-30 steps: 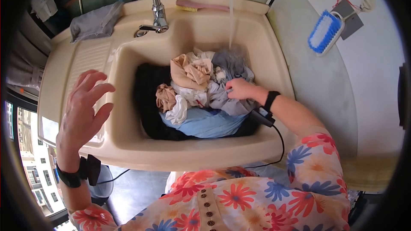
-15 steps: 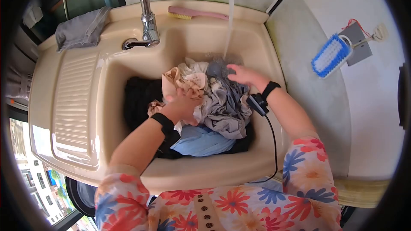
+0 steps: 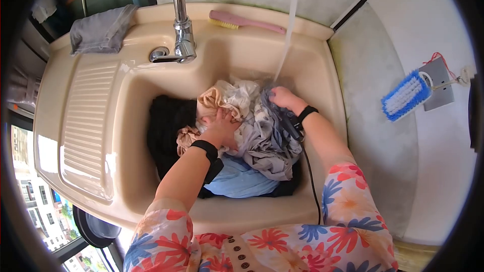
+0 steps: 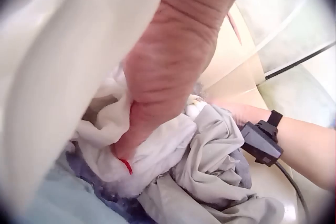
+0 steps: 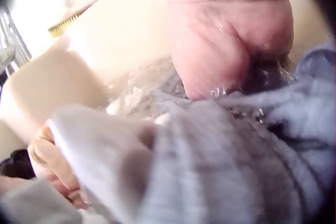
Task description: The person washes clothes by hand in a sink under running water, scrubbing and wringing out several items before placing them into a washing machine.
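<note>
Wet clothes fill the beige sink basin [image 3: 136, 146]. My left hand [image 3: 222, 128] presses on the pile with its fingers spread over a peach cloth [image 3: 206, 102]. In the left wrist view its thumb sinks into a white cloth [image 4: 168, 145] beside a small red strip [image 4: 126, 166]. At the back right, my right hand [image 3: 287, 98] grips a grey garment [image 3: 269, 156] by its far part, close to the falling water stream [image 3: 288, 45]. Seen from the right wrist, the thumb bends down onto wet grey fabric [image 5: 205, 155]; the other fingertips are hidden.
Black cloth [image 3: 169, 121] and a light blue garment [image 3: 242, 179] lie lower in the basin. A chrome faucet [image 3: 184, 40], a pink brush [image 3: 247, 21] and a folded grey cloth [image 3: 101, 30] are around the rim. A blue-and-white brush [image 3: 407, 95] hangs at right.
My left hand came from above the ribbed drainboard onto the pile. The right hand let go of the grey garment's middle, moved back, and now holds its far part.
</note>
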Motion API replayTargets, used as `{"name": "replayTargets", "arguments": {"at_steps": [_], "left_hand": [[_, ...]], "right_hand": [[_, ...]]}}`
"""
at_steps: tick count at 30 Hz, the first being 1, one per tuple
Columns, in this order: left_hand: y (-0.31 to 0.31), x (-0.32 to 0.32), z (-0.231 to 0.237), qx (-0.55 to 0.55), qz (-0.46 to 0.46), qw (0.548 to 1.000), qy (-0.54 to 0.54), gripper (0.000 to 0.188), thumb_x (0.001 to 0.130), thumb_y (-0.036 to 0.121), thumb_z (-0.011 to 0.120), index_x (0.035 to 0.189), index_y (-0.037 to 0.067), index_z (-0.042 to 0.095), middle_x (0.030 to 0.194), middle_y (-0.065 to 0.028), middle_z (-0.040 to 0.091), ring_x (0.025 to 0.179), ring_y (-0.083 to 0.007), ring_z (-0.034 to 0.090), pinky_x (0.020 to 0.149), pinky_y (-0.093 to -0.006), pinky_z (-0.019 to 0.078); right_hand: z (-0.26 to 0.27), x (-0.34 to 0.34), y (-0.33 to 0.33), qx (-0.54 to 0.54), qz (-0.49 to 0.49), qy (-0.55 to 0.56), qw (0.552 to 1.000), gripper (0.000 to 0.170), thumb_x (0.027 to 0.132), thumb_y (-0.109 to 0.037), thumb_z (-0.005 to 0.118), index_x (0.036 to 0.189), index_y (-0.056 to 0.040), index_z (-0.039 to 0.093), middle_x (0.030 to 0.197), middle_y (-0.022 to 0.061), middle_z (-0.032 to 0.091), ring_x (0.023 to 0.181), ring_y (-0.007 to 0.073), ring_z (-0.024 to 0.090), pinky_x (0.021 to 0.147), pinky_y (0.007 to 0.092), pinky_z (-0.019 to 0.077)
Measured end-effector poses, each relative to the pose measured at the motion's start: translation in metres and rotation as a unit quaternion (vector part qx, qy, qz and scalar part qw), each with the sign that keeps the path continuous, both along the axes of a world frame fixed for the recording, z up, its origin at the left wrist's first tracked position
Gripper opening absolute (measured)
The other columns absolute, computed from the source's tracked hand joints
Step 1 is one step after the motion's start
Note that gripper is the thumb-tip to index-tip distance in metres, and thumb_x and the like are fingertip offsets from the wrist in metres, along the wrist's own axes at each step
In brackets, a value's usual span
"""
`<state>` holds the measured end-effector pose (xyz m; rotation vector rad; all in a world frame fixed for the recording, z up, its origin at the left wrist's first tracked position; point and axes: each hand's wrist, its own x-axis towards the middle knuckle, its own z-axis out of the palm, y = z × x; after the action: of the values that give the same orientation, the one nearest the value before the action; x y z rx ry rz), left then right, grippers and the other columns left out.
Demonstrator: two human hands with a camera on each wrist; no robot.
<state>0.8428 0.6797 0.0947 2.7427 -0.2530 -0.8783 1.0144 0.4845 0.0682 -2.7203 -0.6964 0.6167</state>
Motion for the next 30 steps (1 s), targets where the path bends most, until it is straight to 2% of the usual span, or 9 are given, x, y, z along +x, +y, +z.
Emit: {"name": "replayTargets", "arguments": {"at_steps": [4,6,10,13,18,20,25,28,30], "left_hand": [[-0.002,-0.004,0.004,0.003,0.013,1.000,0.004,0.091,0.052,0.044,0.074,0.133,0.024,0.037,0.144,-0.0098,0.019,0.132,-0.0407,0.007,0.086,-0.0749,0.0198],[-0.002,-0.006,0.008,0.006,0.017,1.000,-0.001,0.091,0.052,0.043,0.075,0.133,0.024,0.037,0.144,-0.0101,0.019,0.132,-0.0404,0.008,0.086,-0.0748,0.0195],[-0.003,-0.010,0.021,0.023,-0.010,1.000,-0.006,0.089,0.054,0.044,0.073,0.133,0.025,0.036,0.142,-0.0116,0.023,0.132,-0.0390,0.012,0.087,-0.0720,0.0227],[0.002,-0.008,0.038,0.024,-0.046,0.999,-0.005,0.083,0.056,0.043,0.072,0.130,0.025,0.040,0.137,-0.0138,0.029,0.127,-0.0386,0.023,0.087,-0.0652,0.0320],[0.016,0.001,0.045,-0.047,-0.033,0.998,-0.009,0.060,0.061,0.038,0.069,0.115,0.016,0.054,0.119,-0.0186,0.047,0.109,-0.0363,0.046,0.086,-0.0491,0.0416],[0.019,0.006,0.036,-0.111,-0.030,0.988,-0.107,0.045,0.064,0.033,0.067,0.102,0.010,0.060,0.103,-0.0175,0.057,0.097,-0.0340,0.054,0.085,-0.0399,0.0433],[0.017,0.006,0.043,-0.200,0.049,0.957,-0.203,0.041,0.065,0.029,0.064,0.100,0.007,0.061,0.096,-0.0163,0.060,0.095,-0.0313,0.055,0.085,-0.0385,0.0430],[0.021,0.009,0.057,-0.209,0.095,0.957,-0.175,0.043,0.065,0.026,0.064,0.103,0.007,0.060,0.098,-0.0171,0.060,0.097,-0.0308,0.055,0.086,-0.0384,0.0423],[0.022,0.016,0.061,-0.222,0.131,0.953,-0.157,0.044,0.065,0.024,0.065,0.106,0.007,0.060,0.098,-0.0174,0.060,0.097,-0.0305,0.055,0.087,-0.0379,0.0417]], "right_hand": [[0.076,0.011,-0.007,0.213,-0.109,0.118,0.964,0.032,0.078,-0.019,0.059,0.100,0.0044,0.058,0.091,0.0124,0.064,0.080,0.0203,0.060,0.072,0.0331,0.0465],[0.114,0.012,-0.007,0.398,-0.104,0.128,0.902,0.030,0.080,-0.019,0.059,0.096,0.0055,0.057,0.081,0.0060,0.062,0.071,0.0135,0.055,0.066,0.0308,0.0454],[0.113,0.017,-0.012,0.411,-0.030,0.023,0.911,0.026,0.079,-0.019,0.058,0.094,0.0036,0.057,0.082,0.0109,0.064,0.070,0.0189,0.057,0.067,0.0324,0.0457],[0.055,0.022,-0.018,0.216,-0.019,-0.086,0.972,0.026,0.076,-0.016,0.057,0.098,-0.0022,0.057,0.087,0.0210,0.060,0.081,0.0343,0.059,0.072,0.0393,0.0464],[-0.026,-0.012,-0.011,0.021,0.009,-0.124,0.992,0.030,0.079,-0.022,0.053,0.102,-0.0025,0.057,0.105,0.0196,0.058,0.100,0.0340,0.054,0.085,0.0408,0.0431],[-0.048,-0.005,-0.011,-0.017,0.019,-0.079,0.997,0.030,0.079,-0.022,0.052,0.101,-0.0020,0.058,0.108,0.0192,0.057,0.102,0.0339,0.053,0.087,0.0401,0.0422],[-0.033,-0.003,-0.006,-0.106,0.045,-0.074,0.991,0.026,0.080,-0.020,0.051,0.094,0.0000,0.059,0.104,0.0200,0.058,0.100,0.0377,0.053,0.086,0.0418,0.0426],[-0.003,-0.005,-0.018,0.047,-0.045,-0.033,0.997,0.024,0.080,-0.018,0.053,0.092,0.0024,0.058,0.087,0.0149,0.064,0.079,0.0303,0.060,0.074,0.0345,0.0474],[0.027,-0.003,-0.023,0.318,-0.098,0.228,0.915,0.021,0.079,-0.014,0.054,0.091,0.0003,0.062,0.081,0.0050,0.064,0.077,0.0161,0.060,0.069,0.0295,0.0473]]}}
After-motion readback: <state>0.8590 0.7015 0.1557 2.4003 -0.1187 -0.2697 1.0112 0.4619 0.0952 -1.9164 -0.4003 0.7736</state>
